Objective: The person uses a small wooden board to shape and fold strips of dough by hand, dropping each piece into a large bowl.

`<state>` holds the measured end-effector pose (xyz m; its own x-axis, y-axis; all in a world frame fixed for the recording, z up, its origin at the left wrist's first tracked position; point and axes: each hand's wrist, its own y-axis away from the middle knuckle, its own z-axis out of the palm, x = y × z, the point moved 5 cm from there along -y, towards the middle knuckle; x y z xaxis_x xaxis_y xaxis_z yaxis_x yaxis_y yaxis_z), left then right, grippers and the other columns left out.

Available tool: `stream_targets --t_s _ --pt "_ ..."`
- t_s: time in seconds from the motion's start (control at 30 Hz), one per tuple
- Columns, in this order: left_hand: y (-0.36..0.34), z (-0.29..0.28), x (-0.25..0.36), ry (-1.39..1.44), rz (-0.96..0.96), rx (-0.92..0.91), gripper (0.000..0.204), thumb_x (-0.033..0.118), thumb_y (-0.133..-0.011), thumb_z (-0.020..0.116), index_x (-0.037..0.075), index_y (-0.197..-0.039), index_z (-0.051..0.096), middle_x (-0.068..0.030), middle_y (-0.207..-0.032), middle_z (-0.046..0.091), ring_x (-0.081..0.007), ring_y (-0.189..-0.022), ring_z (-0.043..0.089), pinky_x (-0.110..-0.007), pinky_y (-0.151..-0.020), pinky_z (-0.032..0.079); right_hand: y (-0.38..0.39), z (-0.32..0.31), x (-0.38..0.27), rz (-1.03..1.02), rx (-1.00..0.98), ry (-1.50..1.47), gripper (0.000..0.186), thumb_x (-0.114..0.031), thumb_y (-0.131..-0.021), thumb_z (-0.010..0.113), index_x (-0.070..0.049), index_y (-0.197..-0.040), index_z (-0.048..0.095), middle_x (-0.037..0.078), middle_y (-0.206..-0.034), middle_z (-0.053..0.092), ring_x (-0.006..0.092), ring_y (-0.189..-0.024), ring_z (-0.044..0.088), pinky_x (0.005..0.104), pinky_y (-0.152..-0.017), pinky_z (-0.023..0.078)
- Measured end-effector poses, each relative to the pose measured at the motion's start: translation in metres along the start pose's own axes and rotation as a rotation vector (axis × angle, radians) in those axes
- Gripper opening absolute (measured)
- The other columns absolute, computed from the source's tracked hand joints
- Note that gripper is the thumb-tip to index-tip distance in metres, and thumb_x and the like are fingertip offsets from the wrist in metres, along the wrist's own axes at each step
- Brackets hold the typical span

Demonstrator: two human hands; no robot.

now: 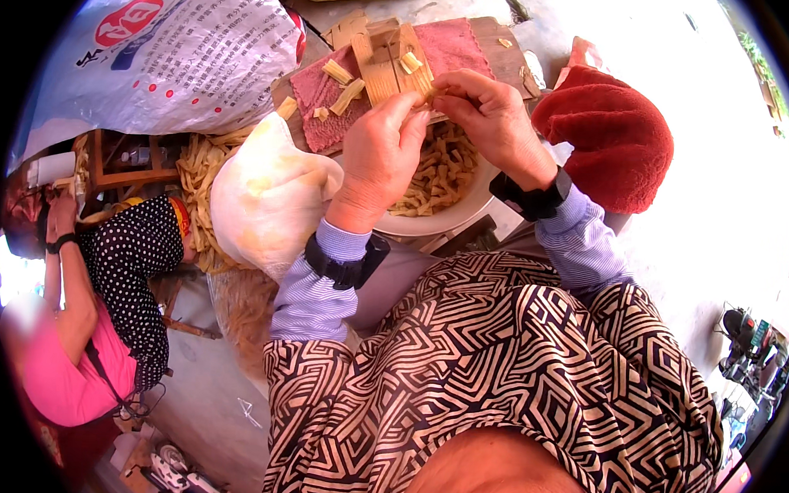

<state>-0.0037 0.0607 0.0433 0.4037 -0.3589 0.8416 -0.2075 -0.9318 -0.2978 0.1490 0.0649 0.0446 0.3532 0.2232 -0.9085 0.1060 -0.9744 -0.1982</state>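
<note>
My left hand (382, 155) and my right hand (490, 124) meet fingertip to fingertip over the near end of a wooden block (382, 59). Both are closed in a pinch on a small yellowish strip (431, 96), mostly hidden by the fingers. A short pale-yellow piece (410, 63) lies on the block. More cut pieces (348, 97) rest on a pink cloth (315, 92) to its left. Below my hands, a white basin (430, 223) holds many short yellow-brown pieces (441, 170).
A white stained cloth (257, 198) bulges at left beside a heap of long pale strips (204, 166). A red towel (602, 136) drapes at right. A large printed white sack (175, 61) lies upper left. Another person in a pink top (77, 366) sits at far left.
</note>
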Motion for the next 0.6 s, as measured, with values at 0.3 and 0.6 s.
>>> stream_targets --t_s 0.3,0.6 --pt "0.012 0.018 -0.008 0.001 -0.115 0.036 0.016 0.015 -0.087 0.060 0.002 -0.096 0.063 -0.0164 -0.077 0.064 -0.0311 -0.068 0.063 -0.036 -0.061 0.048 0.017 0.005 0.005 -0.096 0.038 0.151 0.017 -0.006 -0.082 0.061 -0.003 -0.099 0.062 0.016 -0.078 0.063 0.0294 -0.068 0.064 0.0339 -0.062 0.051" --pt "0.029 0.043 -0.026 0.422 -0.269 -0.017 0.017 0.017 -0.090 0.058 0.002 -0.094 0.063 -0.0021 -0.060 0.057 -0.0188 -0.051 0.054 -0.032 -0.051 0.044 0.023 0.003 0.006 -0.230 -0.007 0.169 0.020 0.000 -0.082 0.054 -0.003 -0.100 0.060 0.018 -0.078 0.062 0.0334 -0.071 0.062 0.0361 -0.062 0.051"
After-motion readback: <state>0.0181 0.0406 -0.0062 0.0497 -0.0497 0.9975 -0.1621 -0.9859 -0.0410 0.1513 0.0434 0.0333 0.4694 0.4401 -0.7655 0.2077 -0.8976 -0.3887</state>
